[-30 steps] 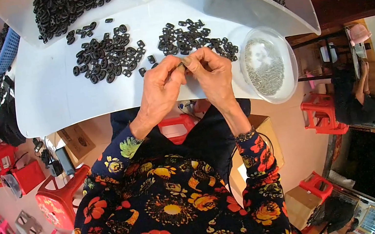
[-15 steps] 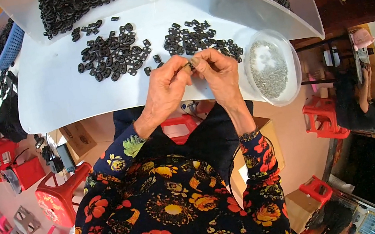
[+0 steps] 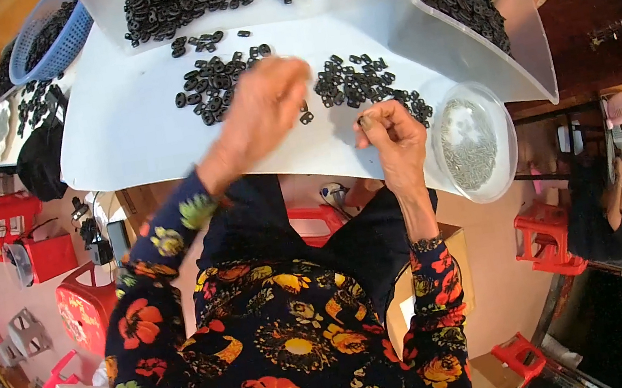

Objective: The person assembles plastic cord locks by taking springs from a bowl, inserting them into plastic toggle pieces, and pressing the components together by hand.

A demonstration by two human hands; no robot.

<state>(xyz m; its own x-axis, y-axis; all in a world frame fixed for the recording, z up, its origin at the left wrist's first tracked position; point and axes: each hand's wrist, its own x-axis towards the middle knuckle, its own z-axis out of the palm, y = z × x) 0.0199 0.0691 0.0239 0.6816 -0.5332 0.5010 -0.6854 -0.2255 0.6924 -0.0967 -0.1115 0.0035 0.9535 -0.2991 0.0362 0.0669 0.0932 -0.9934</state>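
at nine o'clock sits a blue basket (image 3: 47, 41) of small black plastic parts at the edge of the white table (image 3: 128, 134). our left hand (image 3: 264, 111) is blurred over the table centre, reaching toward the left pile of black parts (image 3: 219, 86); we cannot tell whether its fingers are spread or pinched, nor what they hold. one loose black part (image 3: 306, 117) lies just beside it. the right pile of black parts (image 3: 363, 86) lies at one o'clock of our right hand (image 3: 393, 143), whose fingers pinch closed on a small piece too tiny to identify. at three o'clock, the clear bowl of small metal pieces (image 3: 474, 138) overhangs the near table edge. we judge this a pick-and-fit step; next calls for a fresh part from a pile. bare table lies left of the piles; a white bin wall (image 3: 468, 52) hems the right.
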